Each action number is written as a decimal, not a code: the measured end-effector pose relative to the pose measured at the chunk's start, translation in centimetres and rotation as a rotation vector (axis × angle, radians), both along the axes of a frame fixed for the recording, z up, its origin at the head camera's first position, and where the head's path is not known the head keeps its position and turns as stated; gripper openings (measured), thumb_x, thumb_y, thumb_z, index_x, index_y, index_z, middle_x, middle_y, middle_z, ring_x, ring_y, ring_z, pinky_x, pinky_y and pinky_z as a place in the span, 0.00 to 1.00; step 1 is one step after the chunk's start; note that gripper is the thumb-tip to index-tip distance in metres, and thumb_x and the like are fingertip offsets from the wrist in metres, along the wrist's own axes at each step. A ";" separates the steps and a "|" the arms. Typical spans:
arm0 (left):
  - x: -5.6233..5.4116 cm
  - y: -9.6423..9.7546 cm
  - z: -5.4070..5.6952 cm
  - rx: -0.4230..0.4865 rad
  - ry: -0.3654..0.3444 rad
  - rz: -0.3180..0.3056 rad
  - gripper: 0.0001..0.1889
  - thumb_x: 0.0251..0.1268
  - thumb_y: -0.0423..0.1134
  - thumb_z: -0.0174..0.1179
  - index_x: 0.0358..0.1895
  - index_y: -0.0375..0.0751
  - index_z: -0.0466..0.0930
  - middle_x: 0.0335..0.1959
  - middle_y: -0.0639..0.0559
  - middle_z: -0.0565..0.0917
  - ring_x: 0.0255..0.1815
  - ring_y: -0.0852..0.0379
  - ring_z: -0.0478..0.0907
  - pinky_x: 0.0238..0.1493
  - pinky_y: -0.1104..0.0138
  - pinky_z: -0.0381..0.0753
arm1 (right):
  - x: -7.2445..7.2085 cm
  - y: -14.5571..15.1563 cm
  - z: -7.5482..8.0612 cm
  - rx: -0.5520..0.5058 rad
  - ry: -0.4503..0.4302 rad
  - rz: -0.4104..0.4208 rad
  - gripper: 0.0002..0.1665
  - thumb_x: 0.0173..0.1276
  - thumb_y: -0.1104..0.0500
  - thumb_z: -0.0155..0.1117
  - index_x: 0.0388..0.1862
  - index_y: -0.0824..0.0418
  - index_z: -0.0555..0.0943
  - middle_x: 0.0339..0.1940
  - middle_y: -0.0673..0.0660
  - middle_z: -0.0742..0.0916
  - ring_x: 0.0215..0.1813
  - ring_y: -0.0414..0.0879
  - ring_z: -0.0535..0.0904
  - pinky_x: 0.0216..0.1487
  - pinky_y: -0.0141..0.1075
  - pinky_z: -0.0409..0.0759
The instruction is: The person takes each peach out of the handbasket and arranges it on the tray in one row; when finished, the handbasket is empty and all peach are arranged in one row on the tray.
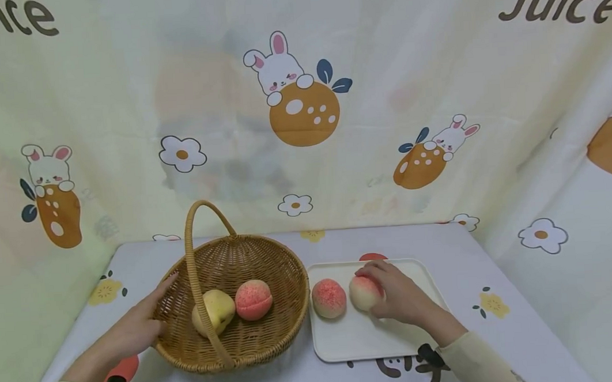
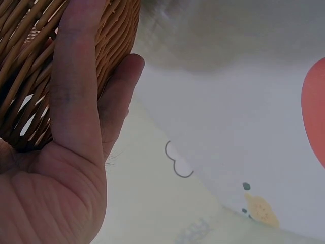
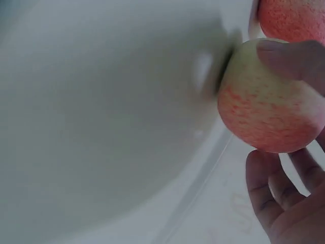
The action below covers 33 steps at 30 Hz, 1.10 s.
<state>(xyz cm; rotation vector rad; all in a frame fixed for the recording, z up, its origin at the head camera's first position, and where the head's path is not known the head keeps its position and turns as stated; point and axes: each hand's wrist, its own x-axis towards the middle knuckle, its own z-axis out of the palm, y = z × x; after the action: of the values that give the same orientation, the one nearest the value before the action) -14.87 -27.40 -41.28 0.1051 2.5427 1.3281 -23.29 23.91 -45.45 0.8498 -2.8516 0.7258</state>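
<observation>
My left hand (image 1: 138,324) lies against the left side of a brown wicker basket (image 1: 281,261). In the left wrist view its fingers (image 2: 76,96) run straight along the woven outer wall. Inside the basket are a yellow fruit (image 1: 221,308), partly behind the handle, and a pink peach (image 1: 253,300). Over the white tray (image 1: 335,345), my right hand (image 1: 400,295) grips a pale peach with a red blush (image 1: 364,296), thumb on one side and fingers on the other. Whether that peach touches the tray cannot be told. Another red-topped peach (image 1: 329,299) sits beside it on the tray's left.
The basket's arched handle (image 1: 191,249) stands upright, near the left hand. The tray lies close to the basket's right rim. A patterned cloth (image 1: 479,332) covers the table, and a printed curtain (image 1: 367,170) hangs behind it.
</observation>
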 end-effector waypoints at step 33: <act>0.1 0.0 0.0 -0.014 0.018 -0.002 0.54 0.50 0.20 0.51 0.83 0.42 0.38 0.78 0.22 0.44 0.71 0.25 0.55 0.49 0.51 0.77 | -1.6 -10.8 10.8 -0.295 -0.273 0.208 0.56 0.56 0.42 0.79 0.80 0.44 0.61 0.75 0.48 0.67 0.73 0.51 0.67 0.67 0.48 0.70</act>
<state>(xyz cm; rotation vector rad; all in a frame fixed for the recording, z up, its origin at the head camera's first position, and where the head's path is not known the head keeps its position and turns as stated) -14.76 -27.37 -41.28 0.1170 2.5660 1.3143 -24.89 13.10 -34.68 1.0808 -2.7942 1.3450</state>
